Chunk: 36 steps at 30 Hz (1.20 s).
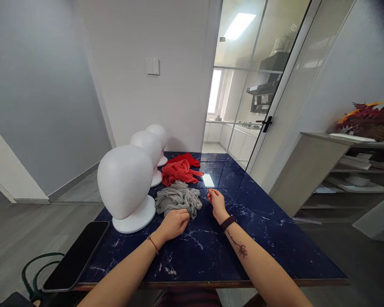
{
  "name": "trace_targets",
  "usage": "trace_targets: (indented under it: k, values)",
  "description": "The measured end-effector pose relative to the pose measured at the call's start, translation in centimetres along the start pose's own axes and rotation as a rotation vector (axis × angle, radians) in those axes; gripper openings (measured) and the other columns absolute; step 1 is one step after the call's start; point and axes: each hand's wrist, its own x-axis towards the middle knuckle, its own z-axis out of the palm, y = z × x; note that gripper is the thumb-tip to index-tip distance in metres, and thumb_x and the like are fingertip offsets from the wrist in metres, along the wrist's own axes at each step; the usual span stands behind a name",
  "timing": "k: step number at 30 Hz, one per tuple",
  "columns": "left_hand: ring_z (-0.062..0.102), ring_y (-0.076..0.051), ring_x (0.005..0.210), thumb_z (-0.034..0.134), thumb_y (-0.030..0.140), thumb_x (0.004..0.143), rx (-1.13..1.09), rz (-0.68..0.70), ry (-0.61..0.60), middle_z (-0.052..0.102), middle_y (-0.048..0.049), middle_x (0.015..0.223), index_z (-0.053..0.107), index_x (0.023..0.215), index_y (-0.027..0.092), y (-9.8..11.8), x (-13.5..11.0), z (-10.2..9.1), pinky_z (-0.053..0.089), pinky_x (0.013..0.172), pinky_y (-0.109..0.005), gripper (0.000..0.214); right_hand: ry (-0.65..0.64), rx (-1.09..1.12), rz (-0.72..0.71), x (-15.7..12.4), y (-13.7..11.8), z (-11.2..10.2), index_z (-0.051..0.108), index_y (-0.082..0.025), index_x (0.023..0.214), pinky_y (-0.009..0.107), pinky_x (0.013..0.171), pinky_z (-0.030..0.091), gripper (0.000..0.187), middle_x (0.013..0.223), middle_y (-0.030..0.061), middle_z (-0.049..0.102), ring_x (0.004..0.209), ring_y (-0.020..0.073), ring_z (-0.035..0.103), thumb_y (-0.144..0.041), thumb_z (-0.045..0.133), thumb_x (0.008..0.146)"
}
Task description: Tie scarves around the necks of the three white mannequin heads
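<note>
My left hand rests on the dark blue marbled table, loosely closed with its fingers curled under. Its knuckles overlap the front edge of a crumpled grey cloth; nothing shows in its grip. My right hand is just right of the grey cloth and apart from it, its fingers bent together and nothing visible in them. Behind the grey cloth lie a bunched coral-red cloth and a brighter red cloth. Three white foam heads stand in a row on the left: a near one, a middle one and a far one.
A black tablet-like slab with a dark green cord sits at the table's left edge. The table meets a wall at the back. A glass door and a shelf unit stand to the right.
</note>
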Motion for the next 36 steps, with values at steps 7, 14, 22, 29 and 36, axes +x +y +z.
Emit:
trace_targets:
  k: [7, 14, 22, 29, 36]
  values:
    - [0.048, -0.012, 0.06, 0.04, 0.008, 0.083, 0.011, 0.006, 0.068, 0.052, 0.0001, 0.065, 0.052, 0.064, 0.018, 0.0, 0.0, -0.3, 0.033, 0.057, -0.024, 0.024, -0.001, 0.006, 0.001, -0.1, -0.1, 0.0, 0.059, -0.017, 0.067, 0.022, 0.044, 0.032, 0.021, 0.051, -0.0037, 0.053, 0.044, 0.0092, 0.044, -0.034, 0.066, 0.056]
    - [0.05, -0.013, 0.062, 0.041, 0.008, 0.083, 0.054, -0.039, 0.219, 0.054, -0.0011, 0.068, 0.052, 0.068, 0.018, -0.2, -0.3, -0.4, 0.036, 0.059, -0.024, 0.021, -0.008, -0.005, -0.011, -0.3, -0.3, 0.0, 0.06, -0.016, 0.067, 0.022, 0.044, 0.032, 0.024, 0.051, -0.0037, 0.053, 0.045, 0.0091, 0.043, -0.036, 0.065, 0.054]
    - [0.051, -0.013, 0.062, 0.04, 0.008, 0.082, 0.094, 0.002, 0.312, 0.055, -0.0018, 0.067, 0.052, 0.068, 0.019, -0.2, -0.2, -0.8, 0.039, 0.059, -0.025, 0.021, -0.029, -0.081, -0.051, -0.2, -0.1, -0.1, 0.059, -0.016, 0.07, 0.023, 0.046, 0.033, 0.026, 0.054, -0.003, 0.053, 0.046, 0.0099, 0.044, -0.039, 0.061, 0.057]
    - [0.056, -0.016, 0.075, 0.042, 0.008, 0.081, 0.2, 0.089, 0.544, 0.061, -0.0064, 0.081, 0.056, 0.078, 0.018, -0.2, -0.5, -1.3, 0.046, 0.067, -0.028, 0.017, -0.119, -0.254, -0.18, -0.7, 0.2, 0.2, 0.059, -0.017, 0.075, 0.025, 0.047, 0.034, 0.031, 0.055, -0.0027, 0.054, 0.047, 0.0118, 0.045, -0.046, 0.061, 0.066]
    - [0.058, -0.014, 0.068, 0.044, 0.009, 0.083, 0.407, 0.35, 0.443, 0.065, -0.0055, 0.081, 0.057, 0.078, 0.018, 1.5, -1.5, -3.3, 0.047, 0.063, -0.027, 0.016, -0.376, -0.559, -0.506, -3.4, -0.7, 1.3, 0.056, -0.018, 0.102, 0.03, 0.068, 0.046, 0.034, 0.08, 0.0023, 0.062, 0.07, 0.0168, 0.058, -0.044, 0.057, 0.08]
